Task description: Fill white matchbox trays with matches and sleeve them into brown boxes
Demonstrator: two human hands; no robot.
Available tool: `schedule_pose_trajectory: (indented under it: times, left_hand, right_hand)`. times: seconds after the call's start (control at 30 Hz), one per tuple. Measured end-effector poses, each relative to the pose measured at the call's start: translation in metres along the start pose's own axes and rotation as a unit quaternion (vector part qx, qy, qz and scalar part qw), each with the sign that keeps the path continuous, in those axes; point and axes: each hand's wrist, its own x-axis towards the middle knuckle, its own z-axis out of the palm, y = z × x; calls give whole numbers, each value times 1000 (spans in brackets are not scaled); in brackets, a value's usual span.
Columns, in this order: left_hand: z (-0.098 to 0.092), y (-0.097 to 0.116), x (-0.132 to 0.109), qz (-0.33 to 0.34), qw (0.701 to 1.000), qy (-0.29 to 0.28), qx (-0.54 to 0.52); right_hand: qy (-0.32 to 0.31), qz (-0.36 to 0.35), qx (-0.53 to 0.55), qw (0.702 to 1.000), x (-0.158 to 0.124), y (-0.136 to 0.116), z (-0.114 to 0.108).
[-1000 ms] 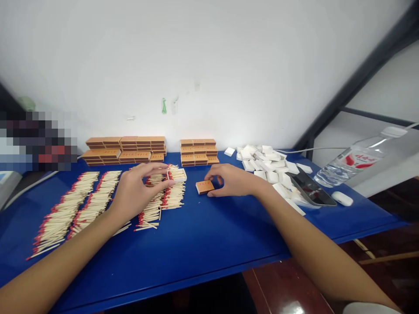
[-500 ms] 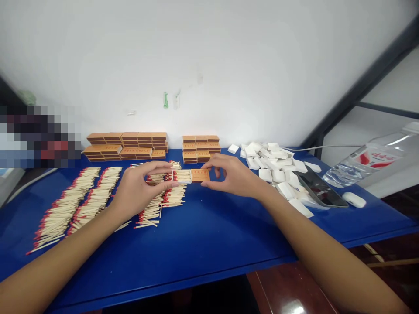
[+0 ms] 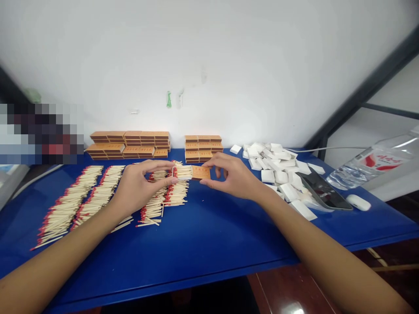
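Between my hands is a matchbox, its white tray (image 3: 182, 172) of red-tipped matches sticking out to the left of the orange sleeve (image 3: 200, 172). My left hand (image 3: 140, 185) pinches the tray's left end between thumb and fingers. The sleeve's right end is gripped by my right hand (image 3: 231, 176), thumb in front and fingers behind. Beneath and around my left hand lie rows of loose matches (image 3: 152, 205) on the blue table (image 3: 209, 244). Part of these rows is hidden by my left hand and forearm.
Stacked matchboxes (image 3: 140, 141) stand along the wall at the back left, with a smaller stack (image 3: 203, 146) behind my hands. White trays (image 3: 278, 161) are heaped at right, near a phone (image 3: 322, 189), a white earbud case (image 3: 358, 202) and a tilted water bottle (image 3: 376, 159). Long match rows (image 3: 68, 205) lie at left.
The matchbox has tilted slightly, its sleeve's front side now showing more. My hands keep the same grips. The whole view has shifted a little.
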Motion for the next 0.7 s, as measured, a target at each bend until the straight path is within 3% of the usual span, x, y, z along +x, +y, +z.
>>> schedule_pose_trajectory:
  times: [0.3, 0.7]
  left_hand:
    - [1, -2, 1, -23, 999, -24, -11]
    - [-3, 6, 4, -50, 998, -9, -49]
  right_hand:
    - [-16, 22, 38, 999, 1, 2, 4]
    - [17, 55, 99, 993, 1, 0, 11]
